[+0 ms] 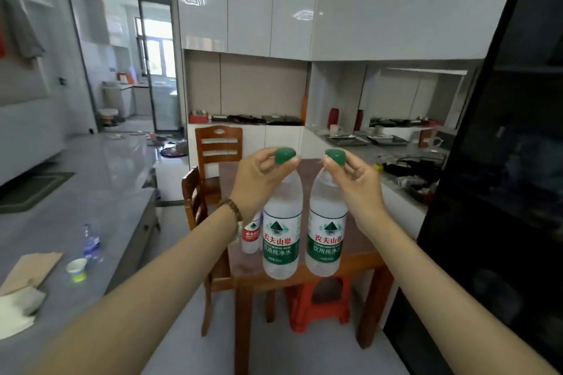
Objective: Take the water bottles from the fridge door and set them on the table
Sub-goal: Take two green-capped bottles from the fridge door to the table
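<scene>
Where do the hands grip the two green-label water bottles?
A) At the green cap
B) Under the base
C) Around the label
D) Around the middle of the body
A: the left hand pinches the left bottle by its green cap, and the right hand pinches the right bottle the same way.

Soft, even daylight comes mainly from the window [158, 52] in the far room, which is blown out to near white. The glossy upper cabinets [253, 0] carry two small glints of ceiling lights, and the grey counter [100, 167] on the left shows a pale sheen. The black glass panel [502, 176] on the right is dim with little detail, and the shadow under the table [365, 265] is faint. The wide lens bends straight lines toward the edges and the background is slightly smeared, while focus is best on the printed labels of the left-held bottle [281, 231] and the right-held bottle [327, 228].
</scene>
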Available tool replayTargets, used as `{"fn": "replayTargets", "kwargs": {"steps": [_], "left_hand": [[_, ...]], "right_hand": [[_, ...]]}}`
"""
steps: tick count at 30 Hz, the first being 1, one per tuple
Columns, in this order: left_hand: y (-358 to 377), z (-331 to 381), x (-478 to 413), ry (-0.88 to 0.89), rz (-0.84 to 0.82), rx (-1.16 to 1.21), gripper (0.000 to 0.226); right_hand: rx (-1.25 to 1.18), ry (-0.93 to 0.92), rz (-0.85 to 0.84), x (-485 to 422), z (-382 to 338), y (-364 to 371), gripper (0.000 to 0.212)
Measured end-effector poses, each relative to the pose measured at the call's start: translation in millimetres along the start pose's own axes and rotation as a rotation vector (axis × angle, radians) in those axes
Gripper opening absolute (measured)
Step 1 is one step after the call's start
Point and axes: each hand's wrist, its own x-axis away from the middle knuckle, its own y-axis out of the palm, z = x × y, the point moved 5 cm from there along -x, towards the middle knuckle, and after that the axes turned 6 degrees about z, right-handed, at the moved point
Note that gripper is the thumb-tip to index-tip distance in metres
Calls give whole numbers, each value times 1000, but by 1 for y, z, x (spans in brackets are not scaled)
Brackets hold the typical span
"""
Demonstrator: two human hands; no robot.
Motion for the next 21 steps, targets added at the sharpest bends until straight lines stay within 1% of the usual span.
{"fn": "replayTargets", "kwargs": {"steps": [5,8,12,17,21], "left_hand": [[6,-75,-76,-50,-57,5,22],[10,-121,-118,-110,-88,13,27],[20,-183,-162,-232,-106,27,29],[37,-253,-209,-319,-99,11,35],[51,-300,-244,-331,-82,-61,30]], "right_hand": [[49,40,54,-61,73,6,13],[58,82,97,-94,115,8,14],[94,161,129,-134,172,6,24],[105,226,116,-183,245,-2,26],[110,282,5,-224,304,-2,24]]}}
